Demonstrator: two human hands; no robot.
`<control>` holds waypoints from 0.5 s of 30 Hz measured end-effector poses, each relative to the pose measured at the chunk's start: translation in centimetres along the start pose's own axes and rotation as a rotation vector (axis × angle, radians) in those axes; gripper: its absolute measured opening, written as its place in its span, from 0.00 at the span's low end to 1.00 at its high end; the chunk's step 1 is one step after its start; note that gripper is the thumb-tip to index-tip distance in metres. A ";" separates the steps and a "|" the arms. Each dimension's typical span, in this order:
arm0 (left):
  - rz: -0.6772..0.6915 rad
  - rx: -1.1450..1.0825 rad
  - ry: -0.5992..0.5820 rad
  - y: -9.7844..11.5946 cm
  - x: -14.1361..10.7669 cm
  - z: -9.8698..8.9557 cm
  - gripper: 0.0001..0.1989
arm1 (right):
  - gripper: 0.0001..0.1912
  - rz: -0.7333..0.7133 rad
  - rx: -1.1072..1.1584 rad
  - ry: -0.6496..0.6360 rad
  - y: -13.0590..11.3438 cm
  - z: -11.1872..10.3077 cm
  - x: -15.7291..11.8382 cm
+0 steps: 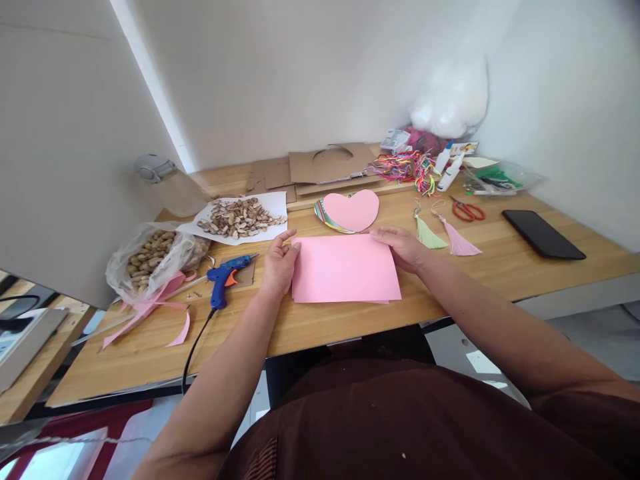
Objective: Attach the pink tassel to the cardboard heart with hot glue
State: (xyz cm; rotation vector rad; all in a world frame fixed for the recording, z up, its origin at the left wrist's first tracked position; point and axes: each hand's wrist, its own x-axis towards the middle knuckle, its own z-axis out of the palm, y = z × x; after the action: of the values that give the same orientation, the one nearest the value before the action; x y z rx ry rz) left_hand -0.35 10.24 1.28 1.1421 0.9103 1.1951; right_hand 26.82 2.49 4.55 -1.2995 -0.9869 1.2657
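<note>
Pink sheets (347,270) lying near front edge of bench (320,327), between hands, extending nearward from fingertips. Left hand (280,267) touching far left corner, thumb and forefinger slightly parting; right hand (404,249) touching far right corner, fingers lying together; cannot tell if either pinching. Neither hand lying nearer. Long axis running parallel to bench front edge, ends pointing left and right.

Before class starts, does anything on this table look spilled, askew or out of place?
Yes: pink paper strips lie tangled beside the plastic bag of peanuts, like uncleared scraps, with loose bits near the hot-glue gun. The held pink sheets look misaligned: a lower one peeks out at the bottom.
</note>
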 end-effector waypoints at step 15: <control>-0.145 -0.049 -0.177 0.1 -0.5 0.3 0.40 | 0.20 -0.189 -0.127 0.246 1.1 1.1 0.5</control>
State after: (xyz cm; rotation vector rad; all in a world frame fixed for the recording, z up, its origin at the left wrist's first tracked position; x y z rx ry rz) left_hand -0.22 9.67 1.41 1.1041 0.8104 0.9777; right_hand 25.66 2.97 3.51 -1.3865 -0.9996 0.8883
